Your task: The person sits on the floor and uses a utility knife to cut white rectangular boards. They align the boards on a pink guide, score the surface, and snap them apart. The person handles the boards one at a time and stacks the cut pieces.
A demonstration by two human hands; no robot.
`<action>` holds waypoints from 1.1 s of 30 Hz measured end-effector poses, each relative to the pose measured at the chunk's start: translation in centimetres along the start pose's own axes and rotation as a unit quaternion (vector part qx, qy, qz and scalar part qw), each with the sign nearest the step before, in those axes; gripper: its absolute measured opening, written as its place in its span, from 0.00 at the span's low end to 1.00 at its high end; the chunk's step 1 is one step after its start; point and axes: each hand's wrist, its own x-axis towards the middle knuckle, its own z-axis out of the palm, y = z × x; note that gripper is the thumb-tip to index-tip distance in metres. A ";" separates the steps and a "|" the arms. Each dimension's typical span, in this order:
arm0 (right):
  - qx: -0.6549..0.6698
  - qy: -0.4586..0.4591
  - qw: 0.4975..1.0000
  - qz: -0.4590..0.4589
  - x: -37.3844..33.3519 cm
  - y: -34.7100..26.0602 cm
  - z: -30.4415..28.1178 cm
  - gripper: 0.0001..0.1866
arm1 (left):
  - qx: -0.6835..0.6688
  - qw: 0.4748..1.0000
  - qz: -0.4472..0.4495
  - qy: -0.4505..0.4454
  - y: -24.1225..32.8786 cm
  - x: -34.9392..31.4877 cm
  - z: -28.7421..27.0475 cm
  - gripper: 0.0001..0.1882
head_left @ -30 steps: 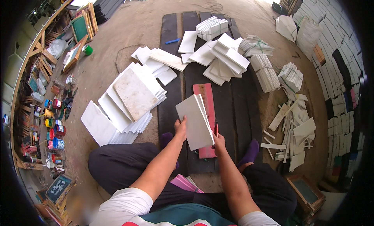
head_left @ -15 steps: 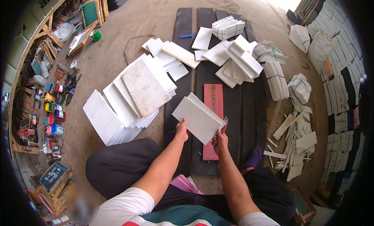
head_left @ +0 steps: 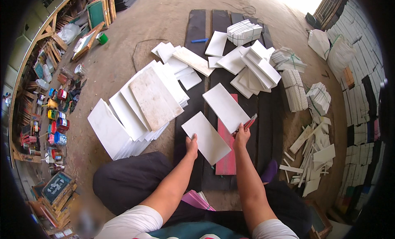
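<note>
My left hand grips a white rectangular tile by its left edge, thumb on top. A second white tile is in my right hand, held at its near right corner. That same hand also has a slim red tool with a greyish tip, partly hidden by the fingers; its kind I cannot make out. The two tiles are apart, the right one farther from me. Below them a red-pink board lies on dark planks, partly covered by the tiles.
Large white slabs lean in a stack at left. Loose tiles and a strapped bundle lie at the far end of the dark planks. Offcuts heap at right. Paint cans line the left side.
The two tiles, held together before, are now apart. My right hand has moved forward and slightly right with one tile and the red tool; the other tile stays in my left hand.
</note>
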 end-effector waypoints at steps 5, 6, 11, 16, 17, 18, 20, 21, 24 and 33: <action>0.066 -0.062 0.994 0.065 2.1 0.4 10.2 0.08 | 0.059 0.997 0.058 0.002 -2.5 1.4 1.2 0.17; 0.065 -0.097 0.989 0.094 3.0 0.5 12.5 0.09 | 0.042 0.998 0.043 0.001 -2.8 1.3 1.8 0.18; -0.058 -0.241 0.963 0.102 5.7 0.2 20.3 0.22 | 0.031 0.998 0.058 -0.023 -2.3 1.8 4.3 0.19; -0.103 -0.248 0.962 0.043 10.6 2.0 21.9 0.18 | 0.017 0.995 0.072 -0.064 -3.1 3.9 5.2 0.17; -0.108 -0.247 0.962 0.046 11.7 2.2 22.5 0.17 | 0.013 0.996 0.061 -0.062 -3.3 4.0 5.1 0.18; -0.113 -0.245 0.961 0.054 12.5 2.1 23.3 0.16 | 0.010 0.997 0.047 -0.057 -3.4 3.8 4.8 0.19; -0.103 -0.251 0.961 0.056 15.0 2.1 24.8 0.13 | 0.026 0.998 0.022 -0.053 -3.0 3.0 5.0 0.19; -0.090 -0.244 0.964 0.057 16.1 2.3 25.6 0.12 | 0.047 0.998 0.010 -0.051 -2.5 2.5 5.3 0.19; -0.054 -0.232 0.970 0.038 18.7 2.8 28.6 0.10 | 0.105 0.992 0.027 -0.062 -1.9 2.3 6.4 0.19; -0.278 -0.184 0.910 -0.247 15.2 -0.3 26.6 0.14 | 0.033 0.997 -0.004 -0.073 -2.8 3.8 5.6 0.20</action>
